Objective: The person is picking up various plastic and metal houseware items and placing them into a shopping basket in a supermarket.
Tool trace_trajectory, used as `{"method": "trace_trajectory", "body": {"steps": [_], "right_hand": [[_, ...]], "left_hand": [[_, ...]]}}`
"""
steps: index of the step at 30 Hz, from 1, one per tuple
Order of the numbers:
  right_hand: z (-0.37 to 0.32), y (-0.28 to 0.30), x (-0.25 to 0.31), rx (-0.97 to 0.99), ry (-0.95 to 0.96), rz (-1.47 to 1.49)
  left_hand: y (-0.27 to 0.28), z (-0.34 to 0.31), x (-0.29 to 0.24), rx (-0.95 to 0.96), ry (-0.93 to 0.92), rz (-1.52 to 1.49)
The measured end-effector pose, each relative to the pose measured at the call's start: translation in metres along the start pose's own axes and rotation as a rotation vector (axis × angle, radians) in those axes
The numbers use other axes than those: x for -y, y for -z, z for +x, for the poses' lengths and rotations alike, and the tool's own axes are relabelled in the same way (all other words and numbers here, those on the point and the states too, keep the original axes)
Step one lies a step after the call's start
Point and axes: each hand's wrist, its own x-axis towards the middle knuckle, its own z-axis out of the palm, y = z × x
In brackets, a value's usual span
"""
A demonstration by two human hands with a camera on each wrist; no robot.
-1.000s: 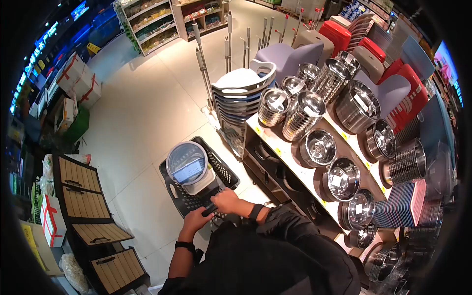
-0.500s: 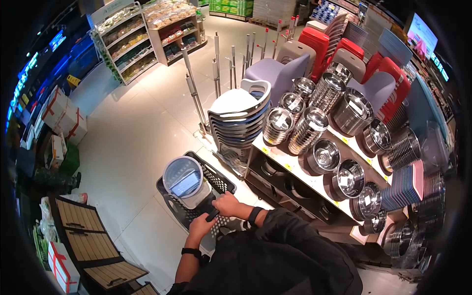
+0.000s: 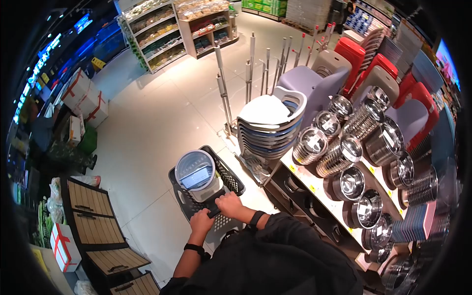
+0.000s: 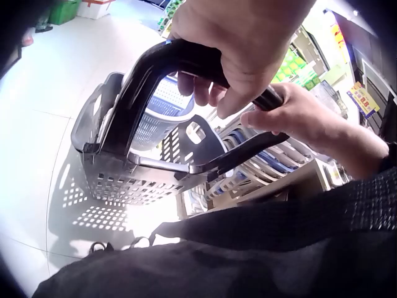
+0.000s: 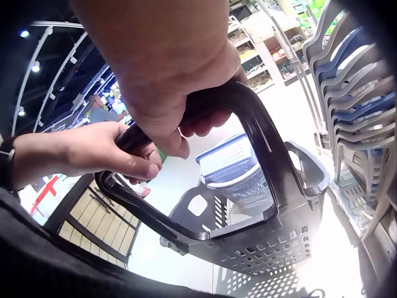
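Note:
Both my hands grip the black handle (image 3: 214, 211) of a dark grey shopping basket (image 3: 231, 175). My left hand (image 3: 200, 223) curls round the handle on the left. Close beside it, my right hand (image 3: 229, 206) wraps round the bar, as the right wrist view also shows. Inside the basket sits a round, blue-rimmed plastic tub (image 3: 195, 170) with a pale label; its perforated side (image 5: 239, 180) appears in the right wrist view. A whitish container (image 3: 210, 192) lies partly hidden under it. The basket's holes cast dotted light on the floor (image 4: 102, 217).
On the right, a shelf unit (image 3: 322, 195) bears steel bowls and pots (image 3: 352, 182). Stacked grey and blue stools (image 3: 270, 132) stand ahead of it, near metal poles (image 3: 223, 96). Wooden-fronted cabinets (image 3: 91, 196) line the left. Another person (image 3: 46, 132) is at the far left; shelves (image 3: 157, 34) are ahead.
The head view first tilted up, then swung left, so the stools and steel pots shifted right in it. Both hands keep their grip on the handle. The person at the left shows more plainly.

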Motion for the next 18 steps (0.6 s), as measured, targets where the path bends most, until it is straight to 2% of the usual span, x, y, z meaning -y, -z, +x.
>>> {"method": "trace_trajectory", "body": {"steps": [3, 5, 9, 11, 18], "right_hand": [[0.016, 0.001, -0.001, 0.014, 0.012, 0.005], [0.028, -0.003, -0.006, -0.039, 0.004, -0.012], [0.054, -0.008, -0.013, -0.009, -0.022, 0.024], [0.065, -0.008, -0.013, -0.013, -0.054, 0.033], [0.107, -0.010, -0.017, 0.000, -0.118, -0.011]], "left_hand": [[0.004, 0.016, 0.006, 0.049, 0.078, -0.036], [0.015, 0.026, 0.007, 0.078, 0.091, -0.028], [0.022, 0.054, 0.013, 0.124, 0.061, 0.007], [0.031, 0.065, 0.011, 0.120, 0.116, 0.005], [0.041, 0.109, 0.031, 0.124, 0.022, 0.030]]}}
